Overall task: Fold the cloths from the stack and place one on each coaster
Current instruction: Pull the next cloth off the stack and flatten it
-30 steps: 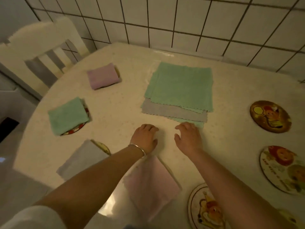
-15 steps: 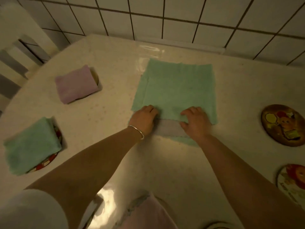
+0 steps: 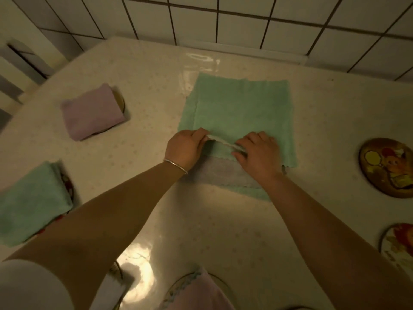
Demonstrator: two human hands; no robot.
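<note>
Both hands sit side by side at the near edge of the cloth stack [image 3: 237, 113]. The left hand [image 3: 185, 147] and the right hand [image 3: 259, 153] each pinch the near edge of the top green cloth [image 3: 241, 108], with fingers curled, and lift that edge into a pale raised ridge that runs between them. A thin bangle [image 3: 175, 166] circles the left wrist.

Under the wrists, a grey cloth [image 3: 219, 173] lies in the stack below the green one, and a strip of another green cloth [image 3: 252, 192] shows beneath it, nearest the person.

Left of the left hand, a folded lilac cloth [image 3: 91, 111] lies on a coaster. Nearer and further left, a folded green cloth [image 3: 31, 202] covers another coaster. Below the forearms, at the bottom edge of the view, a pink cloth [image 3: 196, 294] rests on a coaster.

Right of the right hand, a bare picture coaster [image 3: 387, 167] lies on the worktop [image 3: 201, 231], and a second coaster [image 3: 397, 245] sits nearer the person. White tiled wall [image 3: 245, 19] stands beyond the stack.
</note>
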